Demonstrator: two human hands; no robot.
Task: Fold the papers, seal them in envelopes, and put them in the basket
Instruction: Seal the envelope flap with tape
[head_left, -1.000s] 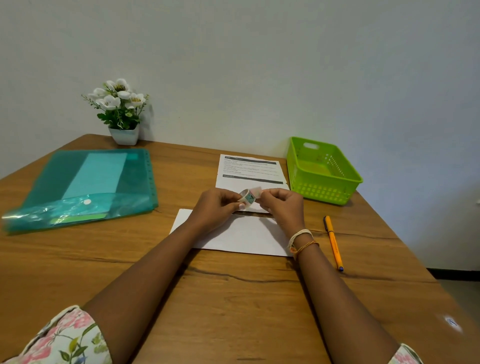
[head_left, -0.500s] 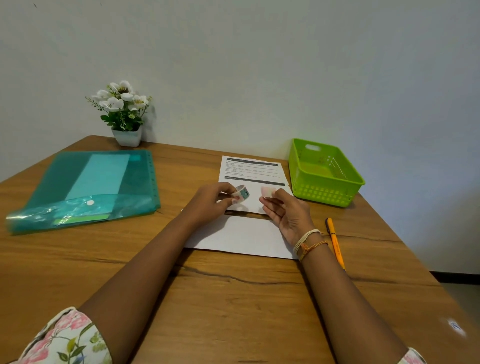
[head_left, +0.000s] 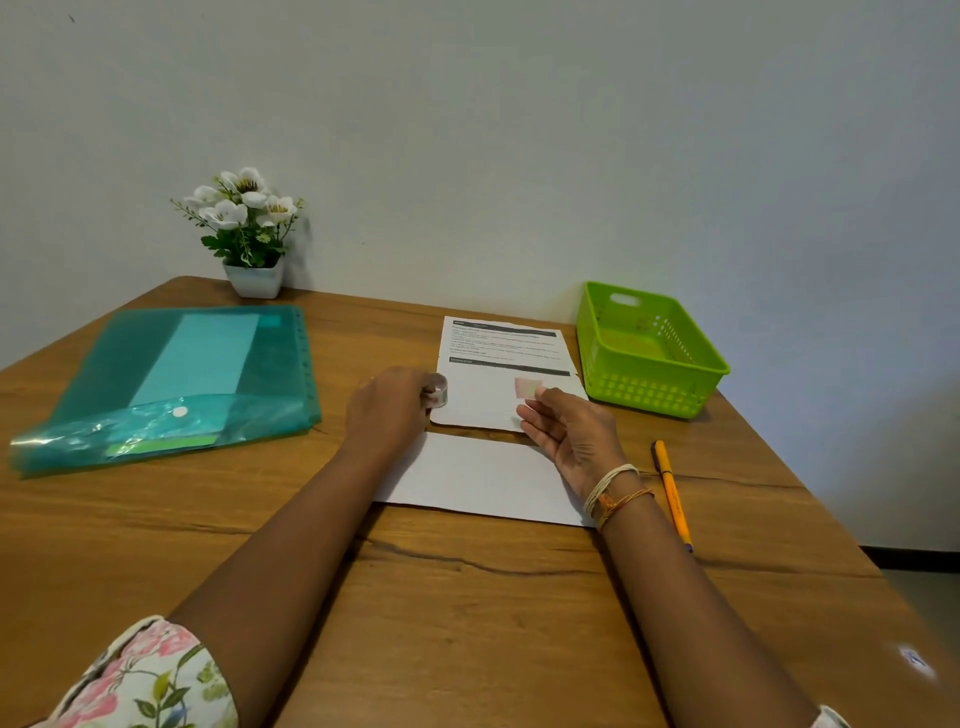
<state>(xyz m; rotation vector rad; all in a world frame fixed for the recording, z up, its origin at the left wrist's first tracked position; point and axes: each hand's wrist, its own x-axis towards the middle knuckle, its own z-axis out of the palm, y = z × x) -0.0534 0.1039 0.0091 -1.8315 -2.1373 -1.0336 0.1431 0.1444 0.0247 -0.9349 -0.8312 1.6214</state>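
A white envelope (head_left: 483, 478) lies flat on the wooden table in front of me. Behind it lies a printed paper (head_left: 498, 358), folded so its lower part shows blank. My left hand (head_left: 387, 410) holds a small roll of tape (head_left: 439, 391) at the paper's left edge. My right hand (head_left: 571, 436) is turned palm up over the envelope's right part and pinches a short pale-pink strip of tape (head_left: 527, 387) at its fingertips. The green basket (head_left: 670, 400) stands to the right of the paper.
An orange pen (head_left: 672, 491) lies to the right of the envelope. A teal plastic folder (head_left: 171, 384) holding a sheet lies at the left. A small white pot of white flowers (head_left: 249, 234) stands at the back by the wall.
My hands have drawn apart: the left took the tape roll to the left, the right came away with a torn strip and turned palm up.
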